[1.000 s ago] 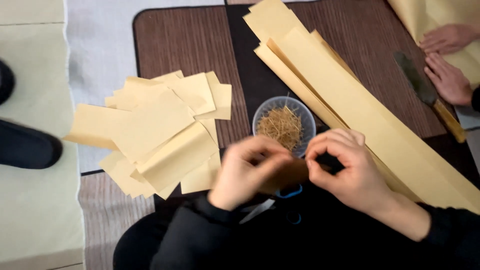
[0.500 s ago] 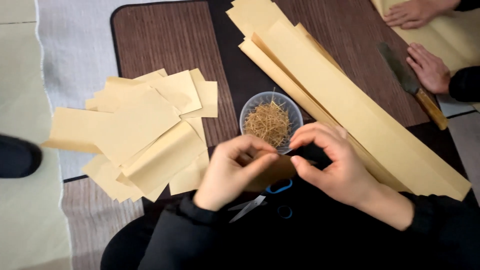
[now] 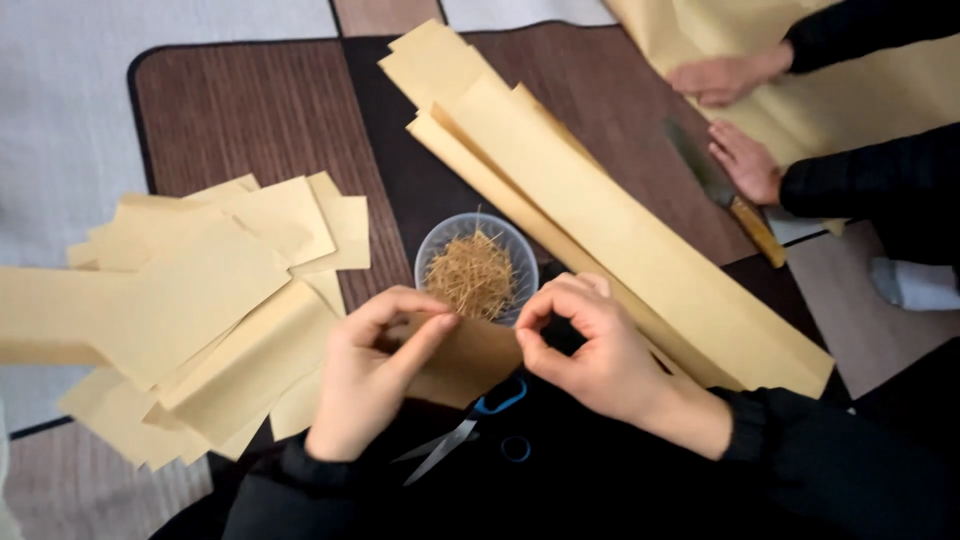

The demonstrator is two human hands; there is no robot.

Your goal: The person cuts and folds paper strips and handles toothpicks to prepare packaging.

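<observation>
- A small sheet of tan paper (image 3: 470, 362) sits between the person's two hands, just in front of the body and just below the bowl.
- The left hand (image 3: 375, 375) pinches the sheet's left part between thumb and fingers.
- The right hand (image 3: 590, 345) has thumb and forefinger pressed together in a ring at the sheet's right edge; whether they grip the paper cannot be told.
- A clear round bowl (image 3: 445, 235) of thin straw-coloured sticks stands just beyond the hands.
- Blue-handled scissors (image 3: 470, 425) lie under the sheet, on the person's dark lap.
- A loose pile of cut tan sheets (image 3: 200, 310) spreads to the left.
- Long tan strips (image 3: 600, 215) run diagonally to the right of the bowl.
- Another person's two hands (image 3: 745, 160) rest on more paper at top right, beside a knife (image 3: 755, 225) with a wooden handle.
</observation>
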